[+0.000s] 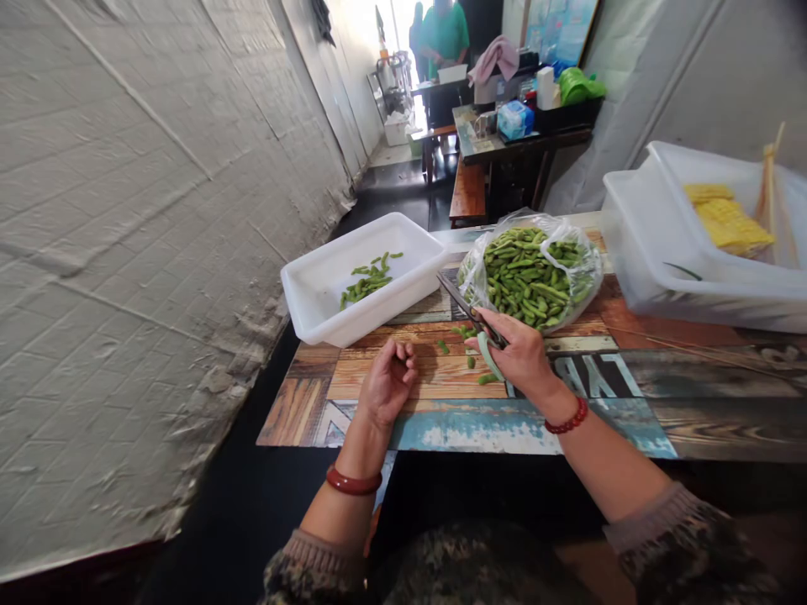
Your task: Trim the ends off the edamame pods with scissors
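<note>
My right hand (520, 349) grips a pair of scissors (470, 313) with pale green handles, its dark blades pointing up and left, away from me. Just beyond it, a clear plastic bag (482, 273) lies open, heaped with green edamame pods (526, 273). My left hand (389, 378) is closed above the table, palm side up with fingers curled in; whatever it may hold is hidden. Ahead of that hand sits a white plastic tub (303, 307) with a small pile of pods (369, 281) in it. A few pods and bits (471, 362) lie loose between my hands.
At the right stand stacked white tubs (636, 244) holding yellow corn (725, 218) and wooden skewers (767, 189). The wood-patterned table (429, 424) ends close to me. A rough wall (157, 252) rises at left. Farther back are a cluttered table (482, 149) and a person in green (445, 38).
</note>
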